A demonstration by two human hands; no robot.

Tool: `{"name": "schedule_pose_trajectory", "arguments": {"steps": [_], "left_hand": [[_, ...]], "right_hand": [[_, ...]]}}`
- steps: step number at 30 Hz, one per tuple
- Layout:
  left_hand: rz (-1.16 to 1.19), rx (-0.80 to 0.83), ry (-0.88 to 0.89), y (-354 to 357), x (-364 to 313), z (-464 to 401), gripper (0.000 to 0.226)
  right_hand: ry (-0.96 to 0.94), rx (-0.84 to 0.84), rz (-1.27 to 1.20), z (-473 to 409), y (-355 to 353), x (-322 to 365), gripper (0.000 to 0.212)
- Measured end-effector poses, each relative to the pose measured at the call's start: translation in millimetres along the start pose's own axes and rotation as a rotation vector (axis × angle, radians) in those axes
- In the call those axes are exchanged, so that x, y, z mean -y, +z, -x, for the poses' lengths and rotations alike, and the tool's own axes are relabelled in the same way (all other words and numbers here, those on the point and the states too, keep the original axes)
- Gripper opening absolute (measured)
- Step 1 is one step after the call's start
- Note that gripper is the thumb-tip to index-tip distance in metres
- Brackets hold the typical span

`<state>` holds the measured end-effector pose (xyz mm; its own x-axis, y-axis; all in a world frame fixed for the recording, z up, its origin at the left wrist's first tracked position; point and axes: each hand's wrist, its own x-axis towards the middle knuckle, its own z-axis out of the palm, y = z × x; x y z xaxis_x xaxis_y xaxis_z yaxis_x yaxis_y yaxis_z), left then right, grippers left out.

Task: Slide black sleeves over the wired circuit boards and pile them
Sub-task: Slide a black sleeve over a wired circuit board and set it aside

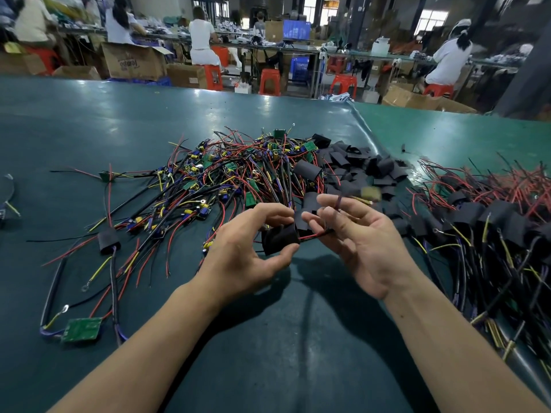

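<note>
Left hand (250, 257), raised over a green table (89, 120), thumb and curled fingers clamped round a black sleeve (280, 238); red and black wires (316, 234) emerging from the sleeve's right end toward the right hand (360, 242). Right hand palm-up, fingers loosely curled about those wires and a thin purple lead (338, 202), a blurred brass-coloured end (368, 196) just beyond the fingertips; firmness of this grip not determinable. Board inside the sleeve not visible.

Behind the hands, a heap of bare wired boards (238, 171), green cards tangled in red, black, yellow and purple leads. Just right of the heap, touching it, a mound of loose sleeves (357, 165). Far right, a pile of finished pieces (492, 222), black covers with trailing wires. Left foreground, one uncovered green board (81, 329) lying flat, and near it a single sleeved piece (108, 239) on its leads.

Background: open cardboard boxes (134, 61), contents not discernible; a blue crate (299, 68) under a bench; red stools (269, 81); seated workers (201, 40) at long benches
</note>
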<state>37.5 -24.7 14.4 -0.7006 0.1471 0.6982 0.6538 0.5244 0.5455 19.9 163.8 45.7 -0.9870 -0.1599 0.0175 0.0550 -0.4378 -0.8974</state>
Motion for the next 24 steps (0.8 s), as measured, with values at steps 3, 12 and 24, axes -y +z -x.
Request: {"name": "schedule_pose_trajectory", "arguments": {"steps": [3,12,24], "left_hand": [[-0.014,0.010,-0.003,1.5,1.8,0.6,0.045],[-0.136,0.041,0.012,-1.2,3.5,0.8,0.041],[-0.006,-0.024,0.059,1.5,-0.7,0.8,0.036]], "right_hand": [[-0.056,-0.035,0.164,-0.2,-2.2,0.8,0.021],[-0.024,-0.118,0.202,-0.4,-4.9,2.9,0.006],[0.055,0.035,0.066,3.2,2.0,-1.7,0.010]]}}
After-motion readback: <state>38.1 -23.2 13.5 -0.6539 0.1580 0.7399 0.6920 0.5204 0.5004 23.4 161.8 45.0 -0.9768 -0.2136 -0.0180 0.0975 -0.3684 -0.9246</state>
